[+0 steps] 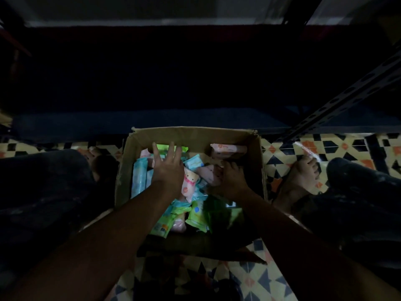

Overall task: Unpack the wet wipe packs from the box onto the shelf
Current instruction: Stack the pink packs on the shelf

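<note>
Underfoot, patterned tile floor point(288, 285); cardboard box point(191, 132) before dim shelf point(152, 122).

Brown cardboard box point(258, 170) with pink, pale blue and green wet wipe packs point(191, 181); floor point(282, 148) tiled cream, black, orange, perhaps blue, geometric pattern.

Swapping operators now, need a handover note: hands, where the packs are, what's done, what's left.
Left hand: open, fingers spread over the packs in the box.
Right hand: fingers curled down onto a pink pack; grip too dark to confirm.
Box sits on the tiled floor, many wet wipe packs inside.
Shelf ahead is dark; no packs visible there.
Left: move the packs to the shelf.
</note>
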